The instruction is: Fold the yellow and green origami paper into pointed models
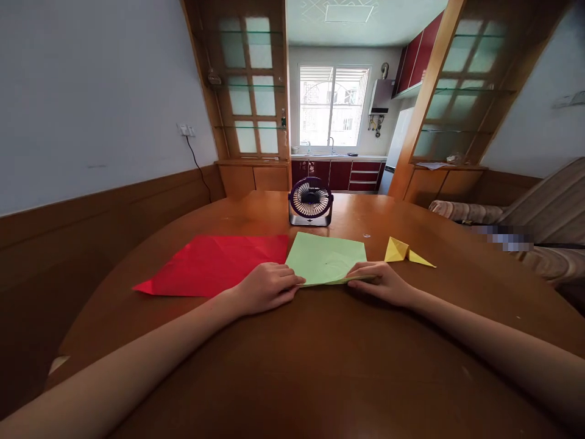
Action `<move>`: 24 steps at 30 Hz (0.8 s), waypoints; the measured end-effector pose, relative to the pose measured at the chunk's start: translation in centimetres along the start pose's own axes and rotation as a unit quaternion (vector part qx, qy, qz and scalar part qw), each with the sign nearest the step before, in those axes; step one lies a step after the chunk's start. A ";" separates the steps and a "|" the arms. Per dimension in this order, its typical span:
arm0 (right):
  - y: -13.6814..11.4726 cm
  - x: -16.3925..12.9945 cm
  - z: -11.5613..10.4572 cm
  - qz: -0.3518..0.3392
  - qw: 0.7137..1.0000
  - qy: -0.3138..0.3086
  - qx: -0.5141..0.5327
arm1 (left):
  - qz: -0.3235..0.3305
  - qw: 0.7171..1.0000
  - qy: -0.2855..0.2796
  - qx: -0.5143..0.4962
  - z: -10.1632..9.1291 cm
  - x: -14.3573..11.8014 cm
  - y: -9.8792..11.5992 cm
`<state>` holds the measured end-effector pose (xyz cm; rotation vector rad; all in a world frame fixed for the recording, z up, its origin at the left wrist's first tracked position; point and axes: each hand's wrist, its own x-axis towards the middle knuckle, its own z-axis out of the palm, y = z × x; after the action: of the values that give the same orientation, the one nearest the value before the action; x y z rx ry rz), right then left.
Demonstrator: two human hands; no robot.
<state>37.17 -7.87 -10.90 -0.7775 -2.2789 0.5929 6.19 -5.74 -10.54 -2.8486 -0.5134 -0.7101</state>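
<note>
A sheet of light green paper (322, 256) lies on the table in front of me, its near edge slightly raised along a fold. My left hand (269, 285) pinches the near left corner, fingers on top and thumb at the edge. At the near right corner my right hand (378, 280) is closed on the paper, thumb below and fingers above. Beside my left hand, a red sheet of paper (205, 265) with crease lines lies partly behind the wrist. A small folded yellow paper piece (404, 251) with a pointed tail rests beyond my right hand.
A small dark fan (311, 200) stands beyond the green paper on the round brown wooden table (315, 360). To the right is a striped cushioned seat (543, 225). A cord (197, 161) hangs from a wall socket at left. Shelves and a kitchen lie beyond.
</note>
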 end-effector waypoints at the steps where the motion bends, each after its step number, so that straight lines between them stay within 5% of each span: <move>1: 0.0 0.0 -0.1 0.016 1.000 0.006 0.008 | -0.007 1.000 0.002 -0.010 0.1 0.0 0.0; 13: 1.3 0.3 -0.2 0.221 0.966 0.097 0.089 | -0.140 0.984 0.044 -0.098 1.0 0.2 0.9; 24: 2.5 0.8 0.0 0.201 0.967 0.157 0.002 | -0.200 0.975 0.021 -0.100 1.2 0.2 0.6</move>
<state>37.59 -5.53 -12.07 -1.2517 -1.8397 0.6033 7.08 -6.00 -11.59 -2.9316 -1.0854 -0.9311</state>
